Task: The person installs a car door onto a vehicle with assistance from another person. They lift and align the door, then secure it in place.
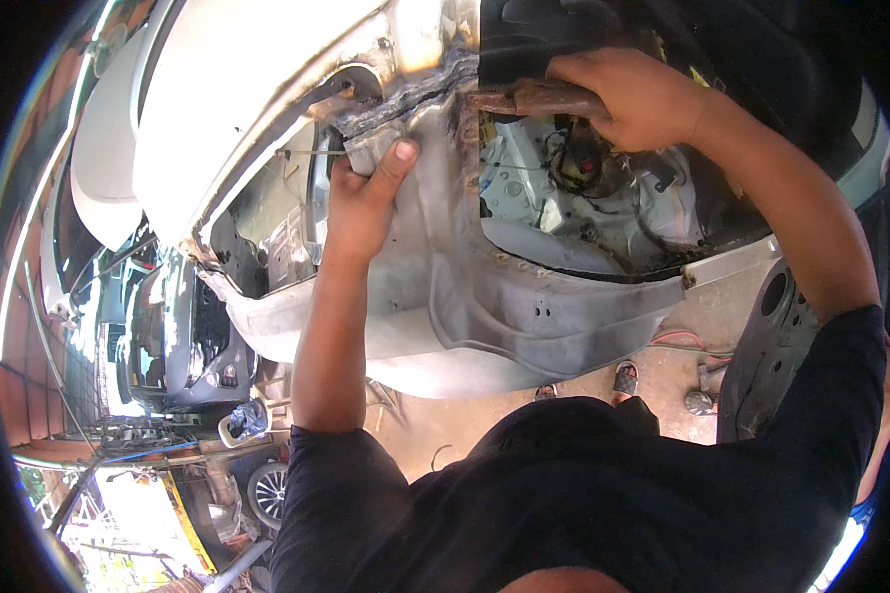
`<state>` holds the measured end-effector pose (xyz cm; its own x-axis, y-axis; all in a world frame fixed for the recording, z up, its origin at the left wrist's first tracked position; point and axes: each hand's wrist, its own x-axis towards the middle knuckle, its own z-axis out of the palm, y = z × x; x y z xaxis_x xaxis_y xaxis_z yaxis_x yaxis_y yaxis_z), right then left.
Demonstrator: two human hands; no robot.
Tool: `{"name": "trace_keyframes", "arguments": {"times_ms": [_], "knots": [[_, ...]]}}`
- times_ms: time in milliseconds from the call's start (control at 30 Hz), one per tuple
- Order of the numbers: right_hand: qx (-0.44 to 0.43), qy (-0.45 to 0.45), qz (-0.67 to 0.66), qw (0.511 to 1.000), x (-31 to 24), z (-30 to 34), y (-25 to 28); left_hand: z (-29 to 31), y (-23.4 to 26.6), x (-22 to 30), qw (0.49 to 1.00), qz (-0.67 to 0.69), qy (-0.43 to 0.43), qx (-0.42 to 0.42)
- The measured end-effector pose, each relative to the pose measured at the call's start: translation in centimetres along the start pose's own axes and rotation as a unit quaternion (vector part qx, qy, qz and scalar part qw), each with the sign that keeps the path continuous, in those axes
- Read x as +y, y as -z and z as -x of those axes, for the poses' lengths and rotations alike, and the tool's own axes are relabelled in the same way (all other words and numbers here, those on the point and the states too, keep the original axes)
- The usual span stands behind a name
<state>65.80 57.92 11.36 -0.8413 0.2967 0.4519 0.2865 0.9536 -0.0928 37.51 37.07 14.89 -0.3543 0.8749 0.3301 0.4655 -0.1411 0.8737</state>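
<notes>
A bare grey car body shell (524,326) lies in front of me, with a scorched, rough seam (415,99) across its pillar. My left hand (364,203) grips a squared grey metal piece (368,150) at the pillar's edge, just below that seam. The thumb lies over the front and the other fingers are hidden behind; whether the piece is loose or part of the pillar, I cannot tell. Closed round a rusty brown bar-like tool (554,99), my right hand (633,99) is to the right of the pillar. The tool's tip reaches the pillar near the seam's right end.
Through the right-hand opening show wires (576,163) and inner panels. A dark car (183,336) stands at the left, with a wheel (267,492) below it. A dark panel (766,346) leans at the right. A reddish hose (677,338) runs over the floor near sandalled feet (625,378).
</notes>
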Motion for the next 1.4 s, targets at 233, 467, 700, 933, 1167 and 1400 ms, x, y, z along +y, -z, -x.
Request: {"name": "trace_keyframes", "arguments": {"times_ms": [233,467,700,933,1167,1400], "knots": [[0.003,-0.003,-0.004,1.000,0.5,-0.2,-0.5,0.0,0.0,0.0,1.000,0.001,0.006,-0.010],[0.041,0.033,0.020,0.998,0.9,-0.9,-0.7,0.0,0.0,0.0,1.000,0.005,0.016,-0.004],[0.042,-0.145,0.006,0.989,-1.1,-0.2,-1.3,0.0,0.2,0.5,0.999,-0.015,0.044,-0.012],[0.044,-0.170,0.029,0.984,-1.6,-0.7,-2.2,-0.1,-0.1,-0.2,0.998,0.057,0.016,-0.001],[0.096,-0.144,0.055,0.983,-1.1,0.0,-2.7,0.1,-0.2,0.3,0.998,0.055,-0.007,-0.024],[0.222,-0.133,0.077,0.963,-1.6,2.1,-3.6,-0.1,1.9,1.6,0.992,-0.021,0.058,-0.113]]}}
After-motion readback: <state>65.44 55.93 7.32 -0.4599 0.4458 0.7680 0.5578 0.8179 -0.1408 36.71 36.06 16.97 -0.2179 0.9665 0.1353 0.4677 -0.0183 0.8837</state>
